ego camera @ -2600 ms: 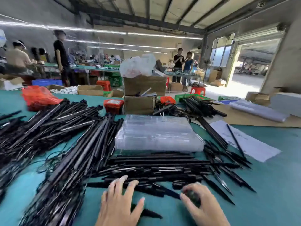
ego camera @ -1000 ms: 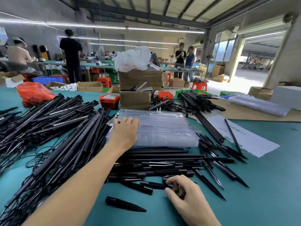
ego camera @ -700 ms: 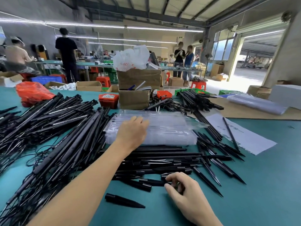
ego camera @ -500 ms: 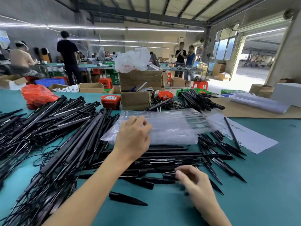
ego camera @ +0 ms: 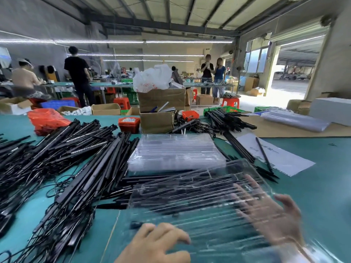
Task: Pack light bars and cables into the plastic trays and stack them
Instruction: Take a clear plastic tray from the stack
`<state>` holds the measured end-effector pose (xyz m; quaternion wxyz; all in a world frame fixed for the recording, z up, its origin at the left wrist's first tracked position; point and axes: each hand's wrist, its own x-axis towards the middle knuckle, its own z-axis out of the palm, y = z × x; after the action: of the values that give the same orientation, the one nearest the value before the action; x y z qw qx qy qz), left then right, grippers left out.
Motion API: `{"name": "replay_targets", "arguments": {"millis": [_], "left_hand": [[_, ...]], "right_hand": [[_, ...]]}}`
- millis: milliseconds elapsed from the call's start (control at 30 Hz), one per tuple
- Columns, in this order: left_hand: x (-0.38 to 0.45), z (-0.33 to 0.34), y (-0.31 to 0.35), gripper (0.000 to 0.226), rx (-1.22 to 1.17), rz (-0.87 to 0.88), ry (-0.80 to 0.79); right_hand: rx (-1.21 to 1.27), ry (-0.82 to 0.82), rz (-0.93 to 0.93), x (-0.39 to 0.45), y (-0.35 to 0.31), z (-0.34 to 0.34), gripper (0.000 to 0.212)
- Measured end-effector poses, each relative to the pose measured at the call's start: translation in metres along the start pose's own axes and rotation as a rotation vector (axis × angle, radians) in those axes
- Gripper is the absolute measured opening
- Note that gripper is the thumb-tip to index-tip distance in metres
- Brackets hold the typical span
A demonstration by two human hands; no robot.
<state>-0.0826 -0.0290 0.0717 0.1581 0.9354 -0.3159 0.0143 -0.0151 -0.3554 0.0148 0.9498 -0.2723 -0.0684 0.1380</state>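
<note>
- A clear plastic tray (ego camera: 199, 202) is up in the air, low over the green table (ego camera: 322, 196), right in front of the person. It looks blurry.
- The left hand (ego camera: 157, 243) is at the near edge of the tray. Its fingers are bent over that edge, so it seems to have hold of the tray.
- The right hand (ego camera: 269, 215) is seen through the clear plastic, so it is under the tray's right side. Its fingers are spread wide and mostly straight. It looks like it holds the tray up from below, but the blur makes it hard to be sure.
- The stack of trays (ego camera: 176, 152) sits further back on the table, just past a row of black stakes (ego camera: 163, 183).
- A big heap of light bars (ego camera: 91, 168) with thin cables (ego camera: 57, 188) lies to the left. None are in the tray yet.
- What could go wrong (this is only my guess):
  - The tray is thin and bendy. With only one hand gripping it, it could slip or flop down.
  - If it lands on top of the stakes, it will not sit flat and may rock when bars go in.
  - The cables are tangled. Pulling one bar could drag others along.
</note>
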Motion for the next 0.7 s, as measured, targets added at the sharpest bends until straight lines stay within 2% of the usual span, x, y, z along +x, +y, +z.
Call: {"name": "replay_targets", "arguments": {"millis": [33,67,100,167,200,267,333,433,533,567,633,700], "left_hand": [[-0.002,-0.005,-0.01,0.012,-0.121,-0.016,0.016],[-0.001,-0.007,-0.018,0.014,-0.085,-0.029,0.165],[-0.003,-0.015,-0.029,0.015,-0.126,-0.097,0.229],[-0.009,-0.027,-0.052,0.026,-0.294,-0.328,0.519],[-0.009,-0.029,-0.066,0.02,-0.368,-0.454,0.595],[-0.003,-0.023,-0.09,0.018,-0.647,-0.673,0.569],[0.003,-0.012,-0.106,0.022,-0.869,-0.775,0.458],[0.005,0.003,-0.111,0.022,-0.965,-0.808,0.331],[0.009,0.005,-0.109,0.046,-1.053,-0.841,0.295],[0.009,0.003,-0.109,0.046,-1.055,-0.829,0.297],[0.006,0.0,-0.11,0.04,-1.078,-0.808,0.335],[0.003,-0.001,-0.114,0.035,-1.144,-0.787,0.368]], "right_hand": [[-0.032,-0.016,-0.019,-0.001,-0.004,-0.004,0.058],[-0.062,0.003,-0.034,-0.003,-0.004,-0.005,0.058],[-0.062,0.007,-0.041,-0.002,-0.003,-0.005,0.058],[-0.022,0.017,-0.066,-0.001,-0.009,-0.003,0.062],[-0.059,0.02,-0.11,-0.001,-0.01,-0.006,0.06],[-0.112,0.062,-0.168,0.001,-0.01,-0.014,0.046],[-0.164,0.119,-0.196,-0.001,-0.013,-0.011,0.043],[-0.193,0.097,-0.102,0.003,-0.024,-0.01,0.048],[-0.361,0.138,0.019,0.004,-0.03,-0.018,0.043],[-0.498,0.176,0.037,0.002,-0.032,-0.023,0.045],[-0.734,0.256,0.05,-0.005,-0.029,-0.021,0.017],[-0.902,0.255,0.151,-0.013,-0.026,-0.017,0.025]]}}
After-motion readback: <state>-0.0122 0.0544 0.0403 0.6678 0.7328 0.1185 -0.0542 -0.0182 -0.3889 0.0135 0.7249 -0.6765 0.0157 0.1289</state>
